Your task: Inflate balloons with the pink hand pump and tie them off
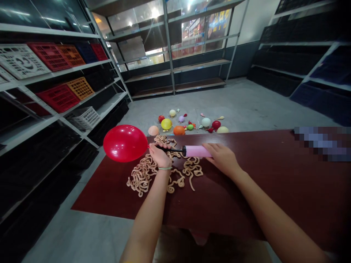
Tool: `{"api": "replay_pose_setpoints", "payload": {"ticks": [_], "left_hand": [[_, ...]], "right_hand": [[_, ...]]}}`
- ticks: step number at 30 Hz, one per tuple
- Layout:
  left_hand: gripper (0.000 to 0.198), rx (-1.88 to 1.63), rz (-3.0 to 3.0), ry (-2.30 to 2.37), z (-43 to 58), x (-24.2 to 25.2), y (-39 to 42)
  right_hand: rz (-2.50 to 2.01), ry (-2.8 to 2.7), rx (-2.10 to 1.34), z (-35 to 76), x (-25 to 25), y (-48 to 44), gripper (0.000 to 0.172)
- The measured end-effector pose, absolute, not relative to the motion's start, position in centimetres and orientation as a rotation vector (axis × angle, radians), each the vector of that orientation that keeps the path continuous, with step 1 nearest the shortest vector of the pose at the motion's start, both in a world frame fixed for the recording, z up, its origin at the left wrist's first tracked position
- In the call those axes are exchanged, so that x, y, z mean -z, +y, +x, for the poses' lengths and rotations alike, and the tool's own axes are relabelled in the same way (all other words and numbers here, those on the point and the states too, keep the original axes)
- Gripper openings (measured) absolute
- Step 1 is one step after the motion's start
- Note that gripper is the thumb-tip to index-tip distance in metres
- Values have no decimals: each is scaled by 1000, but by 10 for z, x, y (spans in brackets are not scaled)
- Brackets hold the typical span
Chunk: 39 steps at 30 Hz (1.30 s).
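A red inflated balloon [125, 143] hangs off the left end of a dark red table [246, 190]. My left hand [159, 153] is closed round the balloon's neck where it meets the black nozzle of a pink hand pump [196, 151]. My right hand [222, 157] grips the pump's pink barrel from the right. Under both hands lies a heap of tan, curly uninflated balloons [148, 171].
Several inflated balloons of mixed colours [189, 124] lie on the grey floor beyond the table. Metal shelves with red, orange and white crates [59, 96] line the left wall. More shelving stands at the back and right.
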<state>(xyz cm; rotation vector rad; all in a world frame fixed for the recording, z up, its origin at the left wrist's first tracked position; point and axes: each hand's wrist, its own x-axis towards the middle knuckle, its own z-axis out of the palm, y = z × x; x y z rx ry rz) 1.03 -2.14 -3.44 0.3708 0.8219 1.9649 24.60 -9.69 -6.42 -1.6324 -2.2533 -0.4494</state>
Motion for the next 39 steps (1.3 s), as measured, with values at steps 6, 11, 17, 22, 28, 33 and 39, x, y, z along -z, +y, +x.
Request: {"api": "replay_pose_setpoints", "payload": {"ticks": [6, 11, 17, 22, 28, 33, 39], "left_hand": [[21, -2032, 313, 901, -19, 37, -11], [17, -2003, 329, 920, -7, 32, -21], [16, -1872, 432, 874, 25, 39, -29], [17, -1916, 454, 812, 22, 32, -28], [15, -2016, 360, 829, 3, 21, -25], [24, -2077, 360, 913, -5, 22, -26], [15, -2032, 419, 865, 21, 28, -40]], "right_hand": [[-1730, -2232, 495, 252, 59, -101, 48], [-1624, -2332, 466, 220, 54, -115, 55], [-1598, -2356, 318, 204, 62, -114, 57], [-1577, -2298, 368, 226, 63, -103, 54], [-1711, -2147, 498, 259, 64, -97, 45], [-1757, -2043, 307, 235, 65, -103, 50], [-1640, -1973, 186, 196, 64, -114, 60]]}}
